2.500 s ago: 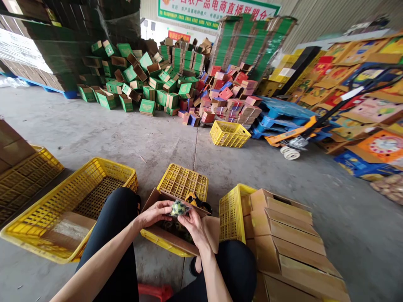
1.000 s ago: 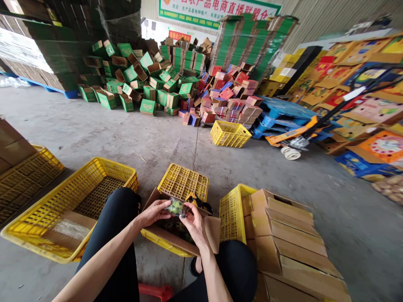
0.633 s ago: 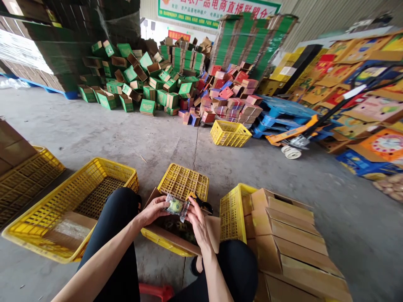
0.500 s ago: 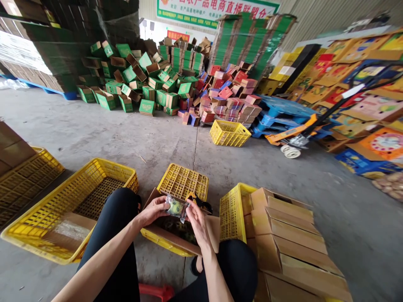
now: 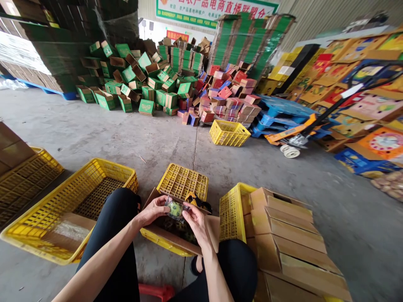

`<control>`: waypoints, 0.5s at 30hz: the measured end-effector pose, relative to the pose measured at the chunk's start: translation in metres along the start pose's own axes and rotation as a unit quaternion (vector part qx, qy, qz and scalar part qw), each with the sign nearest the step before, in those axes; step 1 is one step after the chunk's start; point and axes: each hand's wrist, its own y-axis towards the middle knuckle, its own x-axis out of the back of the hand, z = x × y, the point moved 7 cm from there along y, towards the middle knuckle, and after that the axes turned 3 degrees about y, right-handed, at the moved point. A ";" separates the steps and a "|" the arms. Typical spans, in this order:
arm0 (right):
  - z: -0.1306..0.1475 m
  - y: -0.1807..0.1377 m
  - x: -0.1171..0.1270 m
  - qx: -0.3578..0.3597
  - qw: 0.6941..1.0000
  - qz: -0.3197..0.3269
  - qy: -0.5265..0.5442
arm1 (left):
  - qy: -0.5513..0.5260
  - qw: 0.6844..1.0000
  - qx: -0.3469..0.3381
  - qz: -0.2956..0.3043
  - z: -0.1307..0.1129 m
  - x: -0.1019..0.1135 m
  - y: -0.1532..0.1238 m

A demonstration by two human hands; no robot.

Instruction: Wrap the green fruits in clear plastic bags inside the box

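Note:
A green fruit in clear plastic wrap [image 5: 176,209] hangs between my two hands, above an open cardboard box [image 5: 214,230]. My left hand [image 5: 154,211] pinches the wrapper's left end between thumb and fingers. The right end is gripped by my right hand [image 5: 195,221]. Inside the box lie dark, shadowed things that I cannot make out. The box rests on a yellow crate [image 5: 163,242] between my knees. Just behind my hands, a black and yellow tool [image 5: 200,202] lies by an upturned yellow crate [image 5: 183,180].
A long yellow crate [image 5: 31,228] with a cardboard piece in it stands at left. Folded cartons [image 5: 299,243] lean on another yellow crate [image 5: 232,209] at right. Farther off are heaped green boxes [image 5: 146,107], blue pallets [image 5: 280,109] and an orange pallet jack [image 5: 292,133].
My right hand has come slightly down and left, closer to the fruit. The wrapper's loose right end is now gathered under its fingers, and more of the green fruit shows.

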 end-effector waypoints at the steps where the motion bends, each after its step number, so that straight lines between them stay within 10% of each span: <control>1: 0.001 -0.001 -0.002 0.000 1.000 0.010 0.006 | 0.003 1.000 -0.003 0.002 -0.001 -0.001 0.000; 15: 0.021 -0.007 -0.009 0.056 0.991 0.001 -0.123 | 0.025 0.999 -0.014 0.044 -0.001 -0.010 -0.002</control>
